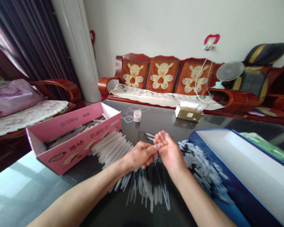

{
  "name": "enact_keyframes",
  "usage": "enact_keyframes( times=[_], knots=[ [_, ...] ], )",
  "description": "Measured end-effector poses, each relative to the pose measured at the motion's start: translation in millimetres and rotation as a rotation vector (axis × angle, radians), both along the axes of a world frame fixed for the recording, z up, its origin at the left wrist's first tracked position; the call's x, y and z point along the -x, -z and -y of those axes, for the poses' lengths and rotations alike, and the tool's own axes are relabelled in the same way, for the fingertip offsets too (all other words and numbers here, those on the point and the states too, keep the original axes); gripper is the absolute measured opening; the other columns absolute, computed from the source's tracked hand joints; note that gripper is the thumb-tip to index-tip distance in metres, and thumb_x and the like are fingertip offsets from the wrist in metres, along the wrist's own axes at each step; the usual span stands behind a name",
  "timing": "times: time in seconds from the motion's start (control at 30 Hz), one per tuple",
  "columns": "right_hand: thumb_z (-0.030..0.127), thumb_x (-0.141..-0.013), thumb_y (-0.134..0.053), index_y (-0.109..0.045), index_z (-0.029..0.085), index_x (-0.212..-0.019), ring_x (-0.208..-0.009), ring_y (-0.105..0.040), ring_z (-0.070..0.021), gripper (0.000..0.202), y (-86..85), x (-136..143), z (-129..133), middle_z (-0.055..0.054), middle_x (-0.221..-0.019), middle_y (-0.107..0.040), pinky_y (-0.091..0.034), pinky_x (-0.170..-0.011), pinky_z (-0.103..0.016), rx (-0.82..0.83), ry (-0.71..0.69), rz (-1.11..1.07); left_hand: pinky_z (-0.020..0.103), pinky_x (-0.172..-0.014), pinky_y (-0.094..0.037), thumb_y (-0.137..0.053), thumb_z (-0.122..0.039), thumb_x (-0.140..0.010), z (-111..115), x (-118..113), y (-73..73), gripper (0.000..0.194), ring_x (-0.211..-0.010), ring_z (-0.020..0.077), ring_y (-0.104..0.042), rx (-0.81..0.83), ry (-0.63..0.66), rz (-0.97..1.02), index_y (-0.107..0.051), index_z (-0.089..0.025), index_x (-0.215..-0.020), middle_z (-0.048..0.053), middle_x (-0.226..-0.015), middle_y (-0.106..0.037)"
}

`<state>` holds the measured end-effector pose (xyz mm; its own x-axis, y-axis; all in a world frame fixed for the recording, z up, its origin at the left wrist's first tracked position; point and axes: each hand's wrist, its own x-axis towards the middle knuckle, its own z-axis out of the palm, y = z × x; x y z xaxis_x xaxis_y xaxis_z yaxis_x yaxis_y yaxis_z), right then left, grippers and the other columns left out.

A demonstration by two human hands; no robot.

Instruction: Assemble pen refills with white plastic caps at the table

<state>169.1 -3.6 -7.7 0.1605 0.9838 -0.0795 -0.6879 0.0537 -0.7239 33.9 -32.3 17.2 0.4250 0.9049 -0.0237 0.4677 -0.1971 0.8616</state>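
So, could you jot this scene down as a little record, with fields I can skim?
Left hand: fingertips meeting the right hand; anything pinched is too blurred to tell
Right hand: palm showing, fingers curled
Left hand's position: left of centre
Pink box: left side, slim translucent sticks inside
Blue box: right side, pale pile beside it
Table: dark, glossy
Behind: sofa

Soft daylight is falling from the left, where a dark curtain (40,41) is bordering a bright strip.
Pale glare is washing over the near-left part of the bench (11,192), while its darker middle is faintly mirroring the tissue box (189,113). Slight blur is softening the right hand (170,151) and the pale tubes (205,167) beside it; the wide lens is stretching shapes toward the edges.
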Motion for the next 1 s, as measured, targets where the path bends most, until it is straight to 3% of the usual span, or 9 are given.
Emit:
enact_keyframes(
  times=[0.07,0.13,0.2,0.23,0.33,0.47,0.73,0.87,1.0],
  knots=[
    [0.031,-0.074,-0.068,-0.064,0.023,-0.082,-0.079,-0.067,-0.0148,0.012,-2.2,-12.3,-6.2,0.0,-0.079,-0.07,-0.053,-0.079,-0.033,-0.007,0.063,-0.018,0.019,-0.039,-0.034,-0.022,-0.051,-0.092,-0.4,1.6,-2.8,0.054,-0.034,0.0081,-0.04,0.059,0.06,0.075,-0.059,-0.014,-0.076,-0.005,-0.042,-0.043],
    [0.032,-0.073,-0.068,-0.064,0.022,-0.085,-0.076,-0.067,-0.0146,0.015,-0.3,-17.6,-8.5,0.0,-0.077,-0.07,-0.054,-0.076,-0.033,-0.014,0.075,0.014,0.019,-0.047,-0.039,-0.027,-0.048,-0.092,-5.1,9.0,-6.6,0.05,-0.042,0.0088,-0.048,-0.159,-0.001,-0.023,-0.062,-0.015,-0.08,-0.002,-0.048,-0.051],
    [0.034,-0.072,-0.068,-0.065,0.021,-0.089,-0.072,-0.067,-0.0147,0.021,5.3,-15.2,-7.0,-0.001,-0.076,-0.07,-0.054,-0.07,-0.031,-0.038,0.078,0.089,0.022,-0.06,-0.044,-0.035,-0.041,-0.091,-14.4,23.4,-11.8,0.037,-0.059,0.0127,-0.059,-0.448,-0.157,-0.287,-0.063,-0.016,-0.094,0.002,-0.064,-0.062],
    [0.035,-0.072,-0.069,-0.065,0.02,-0.09,-0.071,-0.067,-0.0149,0.024,8.6,-12.2,-5.5,-0.001,-0.075,-0.071,-0.054,-0.068,-0.03,-0.055,0.082,0.137,0.024,-0.064,-0.045,-0.037,-0.037,-0.091,-20.2,32.7,-14.8,0.034,-0.066,0.0153,-0.062,-0.51,-0.259,-0.435,-0.061,-0.018,-0.106,0.004,-0.072,-0.065],
    [0.038,-0.073,-0.068,-0.065,0.018,-0.093,-0.07,-0.067,-0.0155,0.028,16.3,-3.5,-1.6,-0.004,-0.077,-0.071,-0.052,-0.065,-0.029,-0.11,0.108,0.282,0.028,-0.07,-0.047,-0.036,-0.031,-0.09,-36.9,62.3,-22.9,0.033,-0.08,0.0201,-0.064,-0.533,-0.402,-0.768,-0.06,-0.018,-0.108,0.009,-0.088,-0.067],
    [0.04,-0.073,-0.067,-0.067,0.018,-0.094,-0.069,-0.066,-0.0142,0.03,19.5,-2.5,-0.5,-0.005,-0.084,-0.071,-0.051,-0.063,-0.028,-0.149,0.146,0.424,0.034,-0.072,-0.049,-0.034,-0.028,-0.087,-47.9,87.2,-26.9,0.036,-0.087,0.0263,-0.063,-0.464,-0.493,-0.977,-0.065,-0.013,-0.092,0.015,-0.096,-0.063],
    [0.038,-0.074,-0.065,-0.062,0.019,-0.104,-0.067,-0.064,-0.0134,0.036,22.8,-3.6,1.3,-0.002,-0.082,-0.068,-0.051,-0.064,-0.027,-0.202,0.132,0.704,0.042,-0.07,-0.049,-0.034,-0.014,-0.08,-51.2,92.7,-22.8,0.03,-0.09,0.0338,-0.061,-0.351,-0.467,-1.038,-0.064,-0.011,-0.083,0.018,-0.096,-0.063],
    [0.038,-0.074,-0.063,-0.061,0.02,-0.096,-0.067,-0.063,-0.0133,0.028,21.9,-4.4,0.6,-0.001,-0.081,-0.067,-0.051,-0.067,-0.026,-0.215,0.121,0.836,0.044,-0.068,-0.049,-0.034,-0.017,-0.084,-51.0,94.6,-18.3,0.029,-0.08,0.0309,-0.061,-0.413,-0.463,-1.0,-0.061,-0.009,-0.081,0.014,-0.083,-0.062],
    [0.036,-0.077,-0.058,-0.064,0.021,-0.09,-0.074,-0.063,-0.0152,0.02,11.5,-24.4,-7.0,-0.001,-0.081,-0.068,-0.049,-0.074,-0.028,-0.226,0.174,1.133,0.044,-0.069,-0.049,-0.037,-0.024,-0.086,-49.8,94.1,-14.6,0.028,-0.075,0.0271,-0.059,-0.422,-0.44,-0.977,-0.06,-0.012,-0.074,0.01,-0.076,-0.059]
  ],
)
